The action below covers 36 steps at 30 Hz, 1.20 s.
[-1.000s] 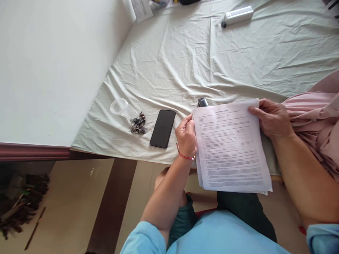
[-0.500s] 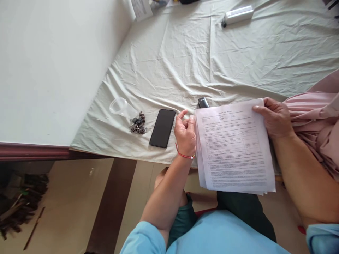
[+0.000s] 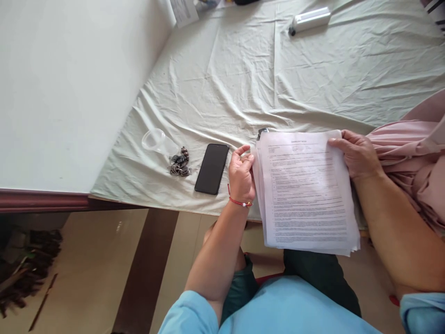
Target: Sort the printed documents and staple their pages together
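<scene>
Head view: I see both of my hands on a stack of printed papers (image 3: 308, 190) at the near edge of the bed (image 3: 243, 79), which is covered by a pale wrinkled sheet. The stack lies partly on the bed and partly overhangs the near edge above my lap. My right hand (image 3: 358, 155) grips the stack's far right corner, thumb on top of the front page and the other fingers curled behind it. My left hand (image 3: 241, 178) sits against the stack's left edge; its fingers (image 3: 243, 150) are loosely curled with the tips touching the page edges, and I cannot tell whether they pinch a sheet. A red string bracelet (image 3: 238, 202) circles the left wrist.

Just left of my left hand a black phone (image 3: 212, 168) lies face up on the sheet. Further left along the near edge lies a small clump of dark beads (image 3: 181, 163), and touching it a clear plastic cup (image 3: 155, 139) on its side. A small dark object (image 3: 262, 131) peeks out behind the stack's far edge. Near the far edge lies a white tube-shaped item (image 3: 309, 19). Pink cloth (image 3: 410, 153) bunches by my right arm.
</scene>
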Available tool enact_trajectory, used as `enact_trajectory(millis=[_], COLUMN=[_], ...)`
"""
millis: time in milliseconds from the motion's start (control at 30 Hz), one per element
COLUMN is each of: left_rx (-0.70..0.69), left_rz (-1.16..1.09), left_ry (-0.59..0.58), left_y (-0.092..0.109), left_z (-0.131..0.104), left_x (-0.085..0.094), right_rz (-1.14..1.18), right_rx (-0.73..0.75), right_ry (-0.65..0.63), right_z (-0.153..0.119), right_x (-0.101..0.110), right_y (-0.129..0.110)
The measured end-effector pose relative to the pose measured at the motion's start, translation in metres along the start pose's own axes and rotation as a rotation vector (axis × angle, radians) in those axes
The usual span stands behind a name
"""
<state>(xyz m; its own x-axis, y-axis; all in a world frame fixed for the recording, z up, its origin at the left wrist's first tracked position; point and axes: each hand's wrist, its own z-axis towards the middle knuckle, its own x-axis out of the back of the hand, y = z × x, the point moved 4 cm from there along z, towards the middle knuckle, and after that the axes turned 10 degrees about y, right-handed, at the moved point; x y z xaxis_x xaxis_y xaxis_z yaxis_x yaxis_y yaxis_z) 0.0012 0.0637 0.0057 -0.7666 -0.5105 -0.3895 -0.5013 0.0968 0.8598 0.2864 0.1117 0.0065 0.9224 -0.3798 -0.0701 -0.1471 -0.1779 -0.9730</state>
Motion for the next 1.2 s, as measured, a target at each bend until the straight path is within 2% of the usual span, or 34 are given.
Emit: enact_trajectory(millis=[300, 500, 667, 900, 1033, 1200], left_rx=[0.115, 0.202, 0.008, -0.152, -0.126, -0.092], left_rz=[0.032, 0.115, 0.126, 0.199, 0.225, 0.165], left_ry=[-0.098, 0.015, 0.037, 0.032, -0.032, -0.021], left_y=[0.0, -0.006, -0.003, 0.0, -0.004, -0.008], left_z=[0.0, 0.0, 0.006, -0.004, -0.006, -0.003], left_x=[0.001, 0.01, 0.013, 0.007, 0.0, 0.0], right_rz=[-0.023, -0.022, 0.012, 0.045, 0.028, 0.001], right_rx=[0.016, 0.103, 0.198, 0.235, 0.236, 0.267], right_ry=[-0.01, 0.017, 0.051, 0.03, 0.032, 0.032], right_z=[0.0, 0.007, 0.007, 0.004, 0.005, 0.007], right_x=[-0.001, 0.001, 0.002, 0.002, 0.003, 0.006], right_y=[0.001, 0.005, 0.003, 0.0, 0.002, 0.003])
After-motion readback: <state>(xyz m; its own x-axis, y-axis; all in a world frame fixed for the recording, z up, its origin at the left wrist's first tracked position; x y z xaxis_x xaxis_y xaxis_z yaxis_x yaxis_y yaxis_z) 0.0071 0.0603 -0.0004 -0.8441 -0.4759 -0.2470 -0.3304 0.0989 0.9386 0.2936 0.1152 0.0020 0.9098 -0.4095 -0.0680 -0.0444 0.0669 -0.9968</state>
